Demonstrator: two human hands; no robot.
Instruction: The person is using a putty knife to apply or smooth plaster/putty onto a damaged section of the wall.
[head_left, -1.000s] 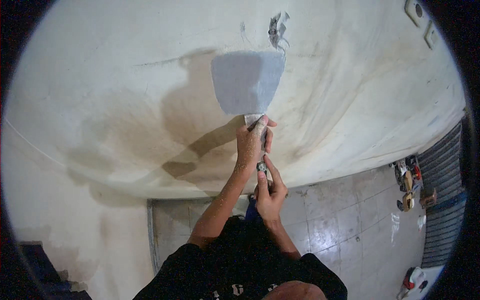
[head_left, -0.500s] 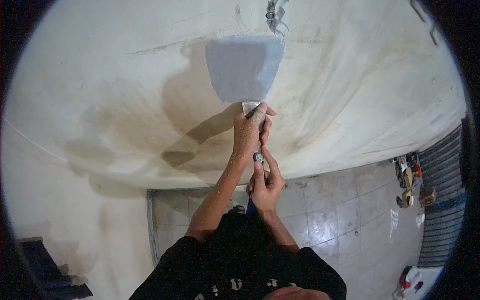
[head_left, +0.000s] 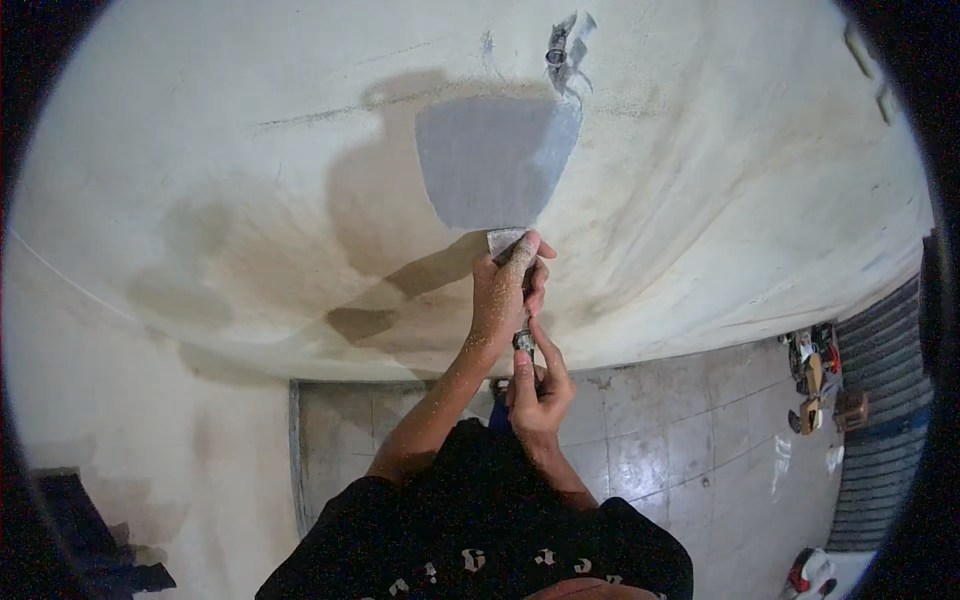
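A grey, roughly four-sided patch [head_left: 495,165] stands out on the pale wall ahead. Just under its lower edge is the flat metal blade of a scraper [head_left: 506,241], with my left hand [head_left: 503,290] closed around it, thumb on the blade. Below, my right hand [head_left: 540,397] is closed around a dark handle with a worn end [head_left: 523,341]. Whether this handle belongs to the same scraper or to a second tool, I cannot tell. Light specks of dust coat my left hand and forearm.
A pipe stub [head_left: 556,57] sticks out of a broken spot in the wall above the patch. Grey floor tiles [head_left: 650,440] lie below. Assorted items [head_left: 812,380] stand by a ribbed shutter [head_left: 885,430] at right. A dark object [head_left: 90,540] is at lower left.
The patch, the wall and both hands sit slightly lower in the view. Both hands keep their grips, and the blade stays at the patch's lower edge.
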